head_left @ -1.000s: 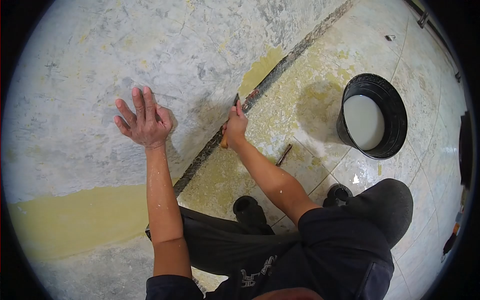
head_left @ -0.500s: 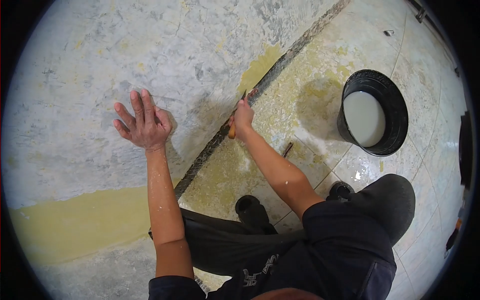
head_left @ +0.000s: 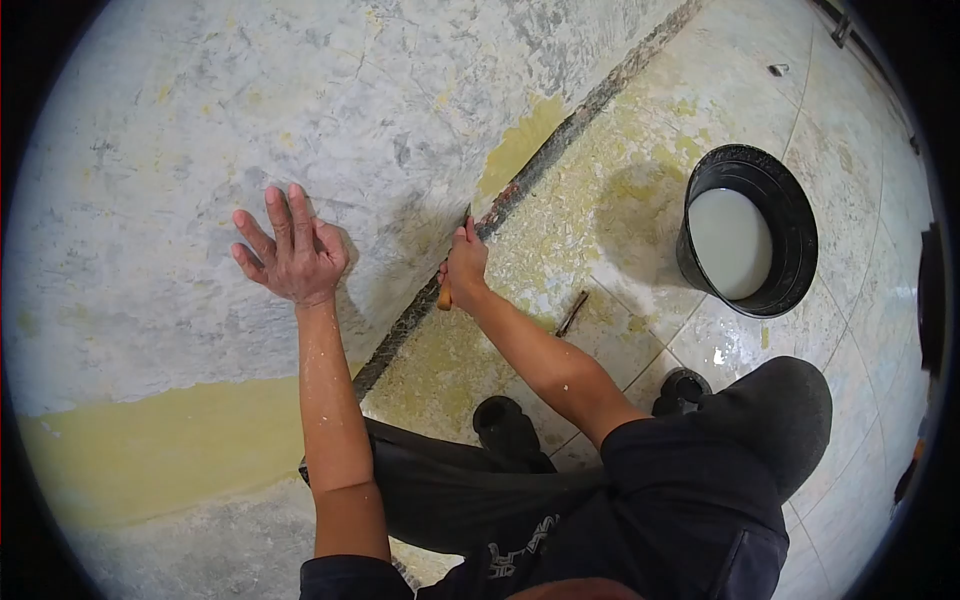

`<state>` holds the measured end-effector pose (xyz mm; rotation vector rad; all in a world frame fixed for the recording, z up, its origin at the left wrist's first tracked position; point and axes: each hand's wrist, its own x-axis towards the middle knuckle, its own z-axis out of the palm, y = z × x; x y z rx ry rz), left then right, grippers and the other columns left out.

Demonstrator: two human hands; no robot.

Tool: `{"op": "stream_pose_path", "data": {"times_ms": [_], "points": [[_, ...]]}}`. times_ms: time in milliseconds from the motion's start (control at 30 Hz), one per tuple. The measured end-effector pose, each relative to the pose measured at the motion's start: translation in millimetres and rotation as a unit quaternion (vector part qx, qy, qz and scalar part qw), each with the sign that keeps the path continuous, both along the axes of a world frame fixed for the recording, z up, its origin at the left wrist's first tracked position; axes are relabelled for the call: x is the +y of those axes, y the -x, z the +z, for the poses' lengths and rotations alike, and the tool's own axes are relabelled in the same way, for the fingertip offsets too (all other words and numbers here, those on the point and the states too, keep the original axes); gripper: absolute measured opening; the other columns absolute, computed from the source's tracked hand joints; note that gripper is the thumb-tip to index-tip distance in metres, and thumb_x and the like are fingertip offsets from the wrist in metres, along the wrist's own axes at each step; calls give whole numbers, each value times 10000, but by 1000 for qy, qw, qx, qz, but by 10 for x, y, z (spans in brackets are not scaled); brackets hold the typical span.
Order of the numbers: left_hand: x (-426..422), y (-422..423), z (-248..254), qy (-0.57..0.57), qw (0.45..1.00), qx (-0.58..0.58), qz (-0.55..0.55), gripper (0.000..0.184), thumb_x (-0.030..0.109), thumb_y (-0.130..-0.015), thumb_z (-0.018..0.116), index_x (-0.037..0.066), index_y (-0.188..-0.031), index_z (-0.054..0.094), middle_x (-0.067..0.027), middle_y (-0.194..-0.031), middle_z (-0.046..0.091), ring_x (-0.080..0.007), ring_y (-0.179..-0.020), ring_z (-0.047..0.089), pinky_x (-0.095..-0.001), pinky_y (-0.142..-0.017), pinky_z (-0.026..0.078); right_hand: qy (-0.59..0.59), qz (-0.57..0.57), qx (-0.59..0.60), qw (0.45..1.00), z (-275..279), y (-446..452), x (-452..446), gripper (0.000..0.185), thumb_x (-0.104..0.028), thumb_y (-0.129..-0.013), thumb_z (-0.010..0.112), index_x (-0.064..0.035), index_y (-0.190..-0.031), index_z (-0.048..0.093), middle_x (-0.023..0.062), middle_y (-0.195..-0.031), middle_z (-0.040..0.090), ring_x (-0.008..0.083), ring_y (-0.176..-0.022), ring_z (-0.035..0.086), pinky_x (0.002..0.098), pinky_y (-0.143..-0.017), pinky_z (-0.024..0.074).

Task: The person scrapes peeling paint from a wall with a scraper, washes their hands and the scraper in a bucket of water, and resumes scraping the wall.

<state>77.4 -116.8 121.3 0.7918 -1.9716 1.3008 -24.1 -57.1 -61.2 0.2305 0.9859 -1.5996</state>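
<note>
My left hand (head_left: 300,255) lies flat against the grey, patchy wall (head_left: 240,120) with its fingers spread. My right hand (head_left: 466,266) is wrapped round a scraper whose orange-brown handle (head_left: 444,297) sticks out below the fist. Only a small dark bit of its blade shows above the fingers, near the wall's foot; most of the tool is hidden by the hand. A dark strip (head_left: 405,322) runs along the joint of wall and floor, under the right hand. Just above that hand, a patch of yellow paint (head_left: 520,150) remains on the wall.
A black bucket (head_left: 690,240) with cloudy whitish liquid stands on the tiled floor (head_left: 850,290) at the right. Pale flakes (head_left: 540,235) litter the floor beside the wall. A thin dark tool (head_left: 572,313) lies near my right forearm. A yellow band (head_left: 160,445) crosses the lower wall.
My right hand has moved down and left along the wall's foot with the scraper. My left hand stays flat on the wall; the view has shifted slightly.
</note>
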Motion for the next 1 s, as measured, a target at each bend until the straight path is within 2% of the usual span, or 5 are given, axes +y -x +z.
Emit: {"op": "stream_pose_path", "data": {"times_ms": [367, 633, 733, 900, 1000], "points": [[-9, -4, -4, 2, 1000, -2, 6, 535, 204, -818, 477, 216, -1351, 525, 51, -1493, 365, -283, -1430, 225, -402, -1168, 48, 16, 86, 10, 996, 20, 123, 127, 537, -268, -985, 437, -235, -1491, 260, -2, -630, 383, 144, -454, 415, 315, -391, 392], [-5, -22, 8, 4, 1000, -6, 6, 536, 207, -823, 471, 229, -1356, 521, 62, -1495, 359, -280, -1430, 227, -403, -1167, 54, -2, -6, -115, 993, 87, 189, -39, 486, -298, -992, 421, -261, -1463, 306, 8, -686, 390, 145, -477, 402, 327, -422, 386], [-3, -22, -27, 1, 1000, 0, 11, 536, 215, -806, 472, 235, -1337, 542, 66, -1490, 366, -288, -1426, 235, -413, -1168, 53, -23, -4, -107, 994, -32, 368, -93, 490, -279, -992, 394, -258, -1473, 303, 28, -788, 458, 155, -493, 434, 330, -423, 393], [-17, -30, -42, -4, 1000, 6, 24, 539, 218, -786, 476, 244, -1318, 562, 75, -1477, 384, -297, -1419, 253, -421, -1170, 54, -15, 50, -75, 996, 69, 306, -49, 487, -281, -990, 393, -254, -1465, 287, 17, -719, 402, 140, -497, 416, 322, -430, 400], [-8, 33, -68, 21, 999, -29, 24, 615, 225, -795, 457, 202, -1410, 449, 17, -1527, 299, -298, -1440, 186, -432, -1172, 15, -14, 21, -73, 997, 43, 181, -47, 488, -285, -990, 391, -230, -1465, 292, 13, -728, 416, 137, -497, 428, 321, -427, 404]]}}
